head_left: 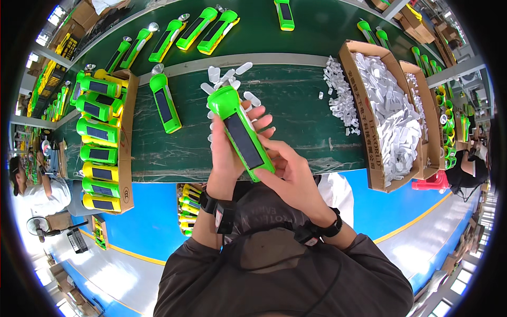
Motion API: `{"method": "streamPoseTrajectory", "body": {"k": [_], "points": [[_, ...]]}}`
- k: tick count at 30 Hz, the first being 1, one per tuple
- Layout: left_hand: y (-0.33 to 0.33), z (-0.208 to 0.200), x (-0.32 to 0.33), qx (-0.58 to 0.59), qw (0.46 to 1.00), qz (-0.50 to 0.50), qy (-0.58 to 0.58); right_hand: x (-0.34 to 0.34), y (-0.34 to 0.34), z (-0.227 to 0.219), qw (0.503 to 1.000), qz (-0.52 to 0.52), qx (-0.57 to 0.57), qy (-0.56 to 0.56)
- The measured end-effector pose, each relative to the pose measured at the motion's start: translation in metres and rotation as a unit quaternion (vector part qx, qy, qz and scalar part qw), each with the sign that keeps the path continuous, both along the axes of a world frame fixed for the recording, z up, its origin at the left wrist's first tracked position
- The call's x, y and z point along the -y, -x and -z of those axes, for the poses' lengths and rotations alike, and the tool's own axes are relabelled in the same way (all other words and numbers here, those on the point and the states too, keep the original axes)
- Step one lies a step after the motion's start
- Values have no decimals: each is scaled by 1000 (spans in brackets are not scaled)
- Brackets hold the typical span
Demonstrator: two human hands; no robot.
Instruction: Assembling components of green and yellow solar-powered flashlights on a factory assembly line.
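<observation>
A green flashlight [244,140] with a long dark panel along its body is held up over the near edge of the table, its head pointing away from me. My left hand [221,153] wraps round it from the left, fingers showing past its far side. At its near end, my right hand [290,171] grips with thumb and bent fingers; whether anything small is between them is hidden. White oval pieces [214,75] lie loose just beyond the flashlight's head. To the left, another green flashlight [165,103] rests on the green tabletop [301,95].
A cardboard box [127,153] of green and yellow flashlights stands at the left. On the right, a bigger carton [367,140] holds many white oval pieces, beside a heap of small white pieces [340,87]. More flashlights [199,29] lie across the far strip.
</observation>
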State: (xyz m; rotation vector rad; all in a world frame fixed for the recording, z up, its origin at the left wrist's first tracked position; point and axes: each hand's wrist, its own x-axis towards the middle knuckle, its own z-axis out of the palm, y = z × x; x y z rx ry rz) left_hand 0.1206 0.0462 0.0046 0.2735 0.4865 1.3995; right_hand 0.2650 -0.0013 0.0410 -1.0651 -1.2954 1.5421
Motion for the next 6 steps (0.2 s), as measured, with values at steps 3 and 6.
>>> {"method": "streamPoseTrajectory", "body": {"k": [3, 6], "points": [[1, -11, -5, -38, 998, -15, 41, 2, -6, -9, 996, -20, 82, -11], [23, 49, -15, 100, 988, 77, -86, 5, -7, -10, 989, -50, 139, 23]]}}
